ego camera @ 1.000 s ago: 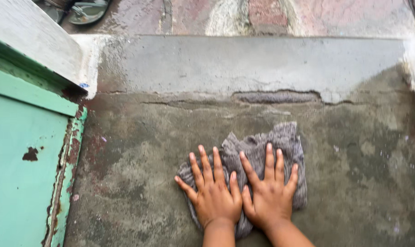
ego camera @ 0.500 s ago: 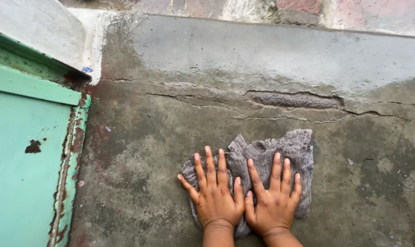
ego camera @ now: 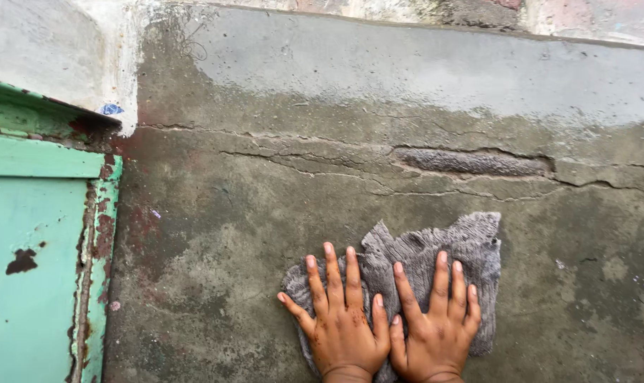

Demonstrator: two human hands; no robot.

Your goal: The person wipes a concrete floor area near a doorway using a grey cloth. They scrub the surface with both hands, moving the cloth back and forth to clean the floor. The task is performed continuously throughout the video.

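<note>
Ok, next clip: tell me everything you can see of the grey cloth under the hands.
The grey cloth looks like worn, fuzzy terry, ragged and uneven at its edges. It lies spread flat but creased on the damp, cracked concrete floor, just below a long crack. The left hand and right hand press on it side by side, palms down, fingers spread, covering its lower half; its far corner sticks out beyond the right fingertips. Nothing else touches it.

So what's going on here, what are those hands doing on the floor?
A person has both hands flat on a grey cloth spread on a damp, cracked concrete floor. The left hand and right hand lie side by side, fingers spread, pressing the cloth down. A rusty green metal door stands at the left edge.
</note>
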